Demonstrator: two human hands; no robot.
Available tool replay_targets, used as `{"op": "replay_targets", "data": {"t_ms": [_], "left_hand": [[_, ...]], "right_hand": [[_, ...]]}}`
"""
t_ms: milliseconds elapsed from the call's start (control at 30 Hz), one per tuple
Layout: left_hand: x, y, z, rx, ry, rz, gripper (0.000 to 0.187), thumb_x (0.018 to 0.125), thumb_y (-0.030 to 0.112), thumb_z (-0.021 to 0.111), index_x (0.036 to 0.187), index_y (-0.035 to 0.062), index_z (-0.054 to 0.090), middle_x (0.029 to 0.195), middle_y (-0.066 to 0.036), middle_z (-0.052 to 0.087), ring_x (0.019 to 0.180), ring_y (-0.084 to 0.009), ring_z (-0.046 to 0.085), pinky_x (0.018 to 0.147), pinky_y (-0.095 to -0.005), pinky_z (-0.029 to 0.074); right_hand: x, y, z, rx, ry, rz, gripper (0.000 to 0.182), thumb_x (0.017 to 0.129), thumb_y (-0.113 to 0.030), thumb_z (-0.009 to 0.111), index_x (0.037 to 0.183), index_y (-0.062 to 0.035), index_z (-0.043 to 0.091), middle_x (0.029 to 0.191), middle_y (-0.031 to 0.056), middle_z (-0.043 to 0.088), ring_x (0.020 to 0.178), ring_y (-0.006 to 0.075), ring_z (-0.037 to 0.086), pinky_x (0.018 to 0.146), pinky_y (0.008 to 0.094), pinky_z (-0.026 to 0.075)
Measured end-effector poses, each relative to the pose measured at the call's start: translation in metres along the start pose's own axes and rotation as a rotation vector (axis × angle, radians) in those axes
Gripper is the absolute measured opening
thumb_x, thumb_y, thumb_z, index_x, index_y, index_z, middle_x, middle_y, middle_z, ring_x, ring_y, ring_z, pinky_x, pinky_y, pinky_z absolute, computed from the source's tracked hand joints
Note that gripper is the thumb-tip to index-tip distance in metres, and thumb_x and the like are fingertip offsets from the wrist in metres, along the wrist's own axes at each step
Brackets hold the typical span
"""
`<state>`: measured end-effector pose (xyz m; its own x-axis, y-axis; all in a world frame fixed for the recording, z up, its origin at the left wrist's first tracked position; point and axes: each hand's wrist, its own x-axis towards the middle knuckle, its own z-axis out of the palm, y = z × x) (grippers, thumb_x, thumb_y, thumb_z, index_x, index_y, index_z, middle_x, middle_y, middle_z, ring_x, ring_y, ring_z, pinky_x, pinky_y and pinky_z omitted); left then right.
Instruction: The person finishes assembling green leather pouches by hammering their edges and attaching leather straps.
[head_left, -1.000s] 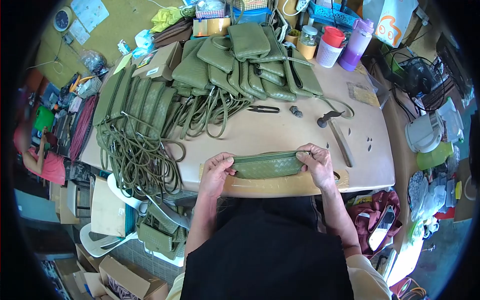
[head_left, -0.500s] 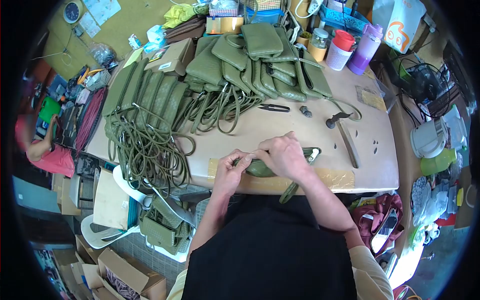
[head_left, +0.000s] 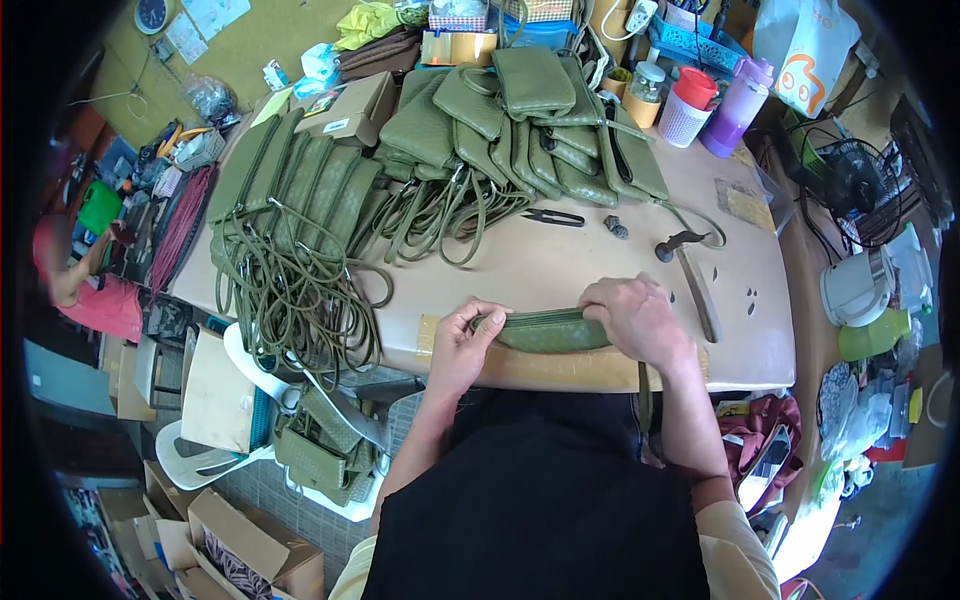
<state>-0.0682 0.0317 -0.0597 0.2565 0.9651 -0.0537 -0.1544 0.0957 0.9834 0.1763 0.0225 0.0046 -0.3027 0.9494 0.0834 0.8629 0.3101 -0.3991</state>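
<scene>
A green woven-textured zip pouch (head_left: 550, 336) lies at the table's near edge with its zipper side up. My left hand (head_left: 468, 345) pinches its left end between thumb and fingers. Around its right end my right hand (head_left: 642, 318) is closed, hiding that corner. A green strap (head_left: 645, 390) hangs below my right hand over the table edge. Beyond the hands lie black thread snips (head_left: 554, 217), a small dark lump (head_left: 615, 227) and a hammer (head_left: 697, 290) with a wooden handle.
Green pouches (head_left: 480, 120) are heaped at the back. More stand in a row (head_left: 300, 185) at left, their cords (head_left: 300, 300) tangled over the edge. A purple bottle (head_left: 737, 108) and red-lidded cup (head_left: 688, 105) stand back right. A person in pink (head_left: 100, 300) is far left.
My right hand has slid right along the pouch to its right end, uncovering the zipper. The white-metal zip end that showed there is now hidden. My left hand keeps its place.
</scene>
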Motion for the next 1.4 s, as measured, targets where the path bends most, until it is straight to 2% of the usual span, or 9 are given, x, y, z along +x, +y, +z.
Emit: {"op": "replay_targets", "data": {"t_ms": [200,267,400,533,667,733,833,1100,1400], "left_hand": [[0.003,0.068,0.045,0.155,0.222,0.644,0.056,0.089,0.023,0.067,0.134,-0.0010,0.046,0.128,-0.017,0.052,0.119,-0.0261,0.050,0.098,-0.0350,0.041],[-0.011,0.080,0.037,0.791,-0.098,0.522,0.062,0.088,0.022,0.067,0.139,-0.0012,0.041,0.144,-0.020,0.039,0.134,-0.0299,0.038,0.109,-0.0390,0.033],[-0.020,0.062,0.040,0.585,-0.180,0.231,0.059,0.088,0.039,0.064,0.135,0.0053,0.050,0.140,-0.024,0.041,0.117,-0.0368,0.055,0.092,-0.0390,0.049],[-0.023,0.052,0.035,0.636,-0.178,0.245,0.047,0.089,0.031,0.065,0.129,0.0063,0.057,0.136,-0.023,0.045,0.102,-0.0345,0.064,0.081,-0.0358,0.053],[-0.017,0.047,0.033,0.948,-0.071,0.556,0.037,0.088,0.019,0.065,0.122,0.0037,0.062,0.125,-0.018,0.054,0.102,-0.0248,0.063,0.083,-0.0310,0.052],[-0.009,0.044,0.024,0.574,-0.105,0.077,0.031,0.086,0.013,0.068,0.114,0.0007,0.066,0.108,-0.013,0.062,0.098,-0.0217,0.062,0.083,-0.0300,0.049],[0.002,0.028,0.017,0.579,-0.065,0.267,0.030,0.082,0.015,0.072,0.108,0.0005,0.067,0.096,-0.012,0.066,0.089,-0.0248,0.065,0.077,-0.0326,0.051],[0.016,0.032,0.009,0.829,-0.021,0.208,0.033,0.078,0.021,0.077,0.102,0.0007,0.068,0.092,-0.011,0.067,0.079,-0.0208,0.063,0.069,-0.0317,0.049],[0.011,0.010,0.008,0.498,-0.075,0.075,0.021,0.083,0.017,0.074,0.091,-0.0014,0.068,0.068,-0.004,0.062,0.064,-0.0069,0.050,0.059,-0.0251,0.042]], "right_hand": [[-0.010,-0.024,-0.003,0.616,-0.189,0.212,0.014,0.094,-0.014,0.053,0.092,-0.0004,0.056,0.069,0.0139,0.064,0.058,0.0215,0.066,0.053,0.0331,0.052],[-0.012,-0.018,0.030,1.353,0.304,0.358,0.017,0.098,-0.016,0.048,0.094,-0.0004,0.054,0.070,0.0125,0.065,0.054,0.0172,0.065,0.052,0.0288,0.055],[-0.030,-0.025,0.058,1.774,0.414,0.472,0.019,0.100,-0.018,0.048,0.104,-0.0005,0.052,0.082,0.0142,0.067,0.061,0.0188,0.068,0.054,0.0278,0.057],[-0.038,-0.040,0.063,1.823,0.366,0.520,0.021,0.100,-0.021,0.049,0.105,-0.0018,0.053,0.089,0.0133,0.067,0.073,0.0201,0.070,0.063,0.0281,0.058],[-0.039,-0.043,0.057,1.690,0.207,0.491,0.021,0.100,-0.021,0.050,0.105,-0.0008,0.053,0.091,0.0116,0.067,0.075,0.0185,0.069,0.065,0.0283,0.057],[-0.048,-0.032,0.049,1.390,0.051,0.387,0.020,0.096,-0.017,0.057,0.108,-0.0021,0.053,0.091,0.0115,0.067,0.070,0.0207,0.068,0.061,0.0284,0.055],[-0.047,-0.041,0.022,0.009,0.528,-0.073,0.033,0.076,-0.017,0.075,0.103,-0.0033,0.061,0.091,0.0128,0.064,0.086,0.0288,0.063,0.081,0.0399,0.045],[-0.005,0.000,0.019,-0.156,0.219,-0.036,0.025,0.080,-0.030,0.071,0.094,-0.0103,0.068,0.089,0.0031,0.065,0.088,0.0212,0.061,0.089,0.0401,0.034],[-0.014,-0.015,0.010,-0.005,0.251,0.003,0.021,0.083,-0.031,0.068,0.076,-0.0108,0.068,0.071,0.0045,0.061,0.072,0.0226,0.061,0.083,0.0402,0.033]]}}
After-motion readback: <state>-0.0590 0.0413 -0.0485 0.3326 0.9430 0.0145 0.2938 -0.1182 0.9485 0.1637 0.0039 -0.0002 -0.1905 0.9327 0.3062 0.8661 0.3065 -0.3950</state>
